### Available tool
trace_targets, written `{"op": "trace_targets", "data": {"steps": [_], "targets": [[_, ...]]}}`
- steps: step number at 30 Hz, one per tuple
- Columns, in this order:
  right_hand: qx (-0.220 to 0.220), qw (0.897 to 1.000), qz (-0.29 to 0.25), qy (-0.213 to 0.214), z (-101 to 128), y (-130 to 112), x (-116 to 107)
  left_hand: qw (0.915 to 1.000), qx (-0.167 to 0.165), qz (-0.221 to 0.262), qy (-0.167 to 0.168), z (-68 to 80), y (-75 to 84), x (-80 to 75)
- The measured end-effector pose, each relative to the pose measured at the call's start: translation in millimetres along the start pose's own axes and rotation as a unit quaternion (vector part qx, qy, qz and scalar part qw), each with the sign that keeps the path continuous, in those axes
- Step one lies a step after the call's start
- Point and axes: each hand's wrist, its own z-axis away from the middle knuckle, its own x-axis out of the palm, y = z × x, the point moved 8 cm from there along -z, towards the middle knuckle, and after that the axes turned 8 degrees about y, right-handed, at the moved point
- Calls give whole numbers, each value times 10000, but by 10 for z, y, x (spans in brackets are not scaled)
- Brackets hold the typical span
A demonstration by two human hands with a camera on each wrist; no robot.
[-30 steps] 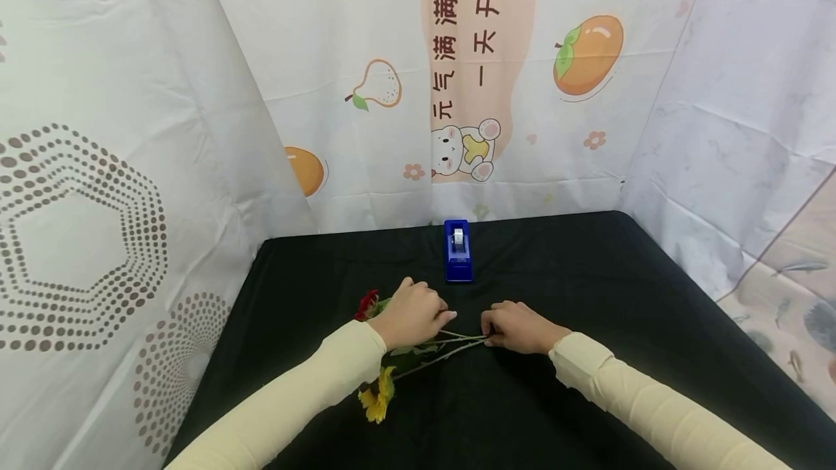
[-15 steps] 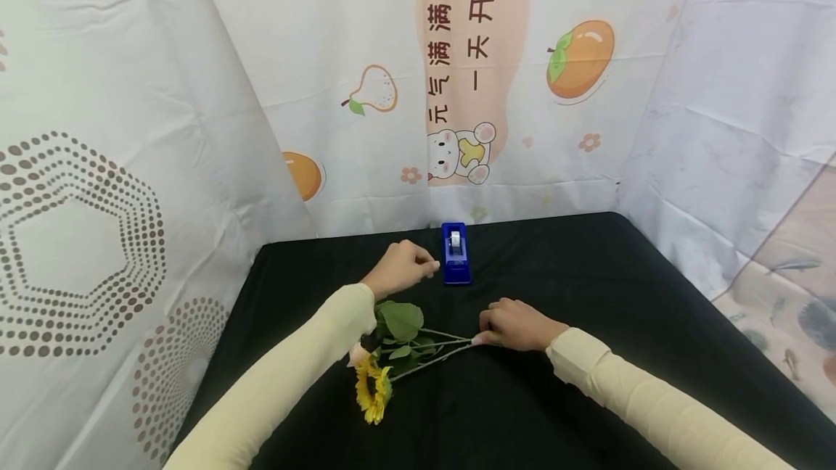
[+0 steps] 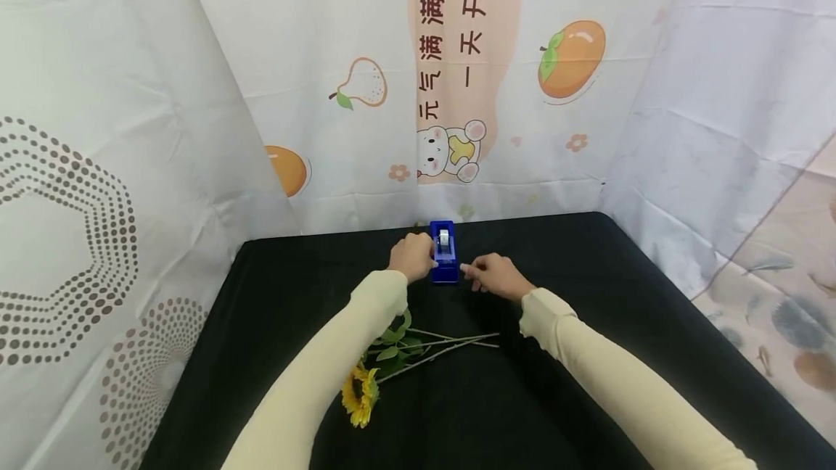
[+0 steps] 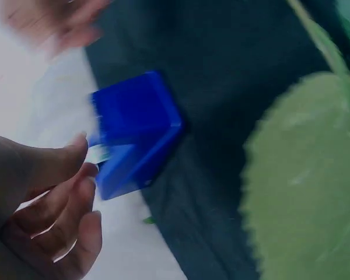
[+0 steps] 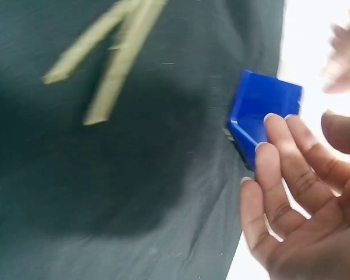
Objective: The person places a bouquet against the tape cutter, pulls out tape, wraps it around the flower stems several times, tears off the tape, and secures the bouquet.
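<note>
both hands at the blue tape dispenser (image 3: 444, 252), which sits on the table (image 3: 620, 296) near the middle of its far edge, just in front of the printed backdrop (image 3: 366, 78).

left hand (image 3: 413, 256) is against the dispenser's left side. fingers curl toward it, thumb and fingertips at its upper edge by the tape roll in the left wrist view (image 4: 137, 131). that view is blurred, so cannot tell if the left grip is actually clamped on it or only touching.

right hand (image 3: 494, 275) is just right of the dispenser, fingertips (image 3: 465, 267) reaching its near right corner. right wrist view shows the fingers (image 5: 280, 151) extended and relaxed beside the blue body (image 5: 262, 111), holding nothing: right grip released.

flower bunch lies loose on the table nearer the person, well apart from both hands: sunflower head (image 3: 358, 395) toward the near left, green leaves (image 3: 392, 339) partly under the left sleeve (image 3: 326, 376), bare stems (image 3: 451, 343) fanning out to the right. stem ends also show in the right wrist view (image 5: 105, 58).
</note>
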Motion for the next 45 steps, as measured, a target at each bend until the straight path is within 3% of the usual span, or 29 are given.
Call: {"op": "trace_targets", "data": {"steps": [3, 8, 13, 19, 25, 31, 33, 35, 40, 42, 45], "targets": [[485, 9975, -497, 101, -168, -56, -3, 9984, 61, -556, -19, 3, -22, 142], [952, 9909, -942, 121, -362, -85, 93, 9963, 51, -851, 147, -10, -54, 285], [1608, 9743, -1567, 176, -413, 58, 202, 9933, 244, -1090, 284, -36, -6, 356], [1801, 9543, -2385, 103, -396, 75, 183, 9916, 250, -1215, 380, -23, -11, 385], [2056, 9520, -2258, 211, -444, 151, 194, 9926, 264, -1118, 400, -31, -47, 382], [2072, 9462, -2462, 332, -475, 104, 249, 9922, 292, -1144, 400, -4, -26, 398], [2159, 9379, -2679, 447, -470, 64, 246, 9918, 324, -1176, 389, 13, -8, 404], [2347, 9218, -3055, 423, -457, 34, 266, 9912, 331, -1215, 403, 26, 1, 409], [3055, 8605, -4075, -143, -347, 0, 396, 9902, 264, -1266, 536, 29, -14, 407], [3179, 8500, -4183, -371, -290, -1, 427, 9897, 261, -1282, 587, 22, -23, 404], [3146, 8552, -4078, -576, -225, 4, 422, 9885, 254, -1341, 656, 3, -38, 387]]}}
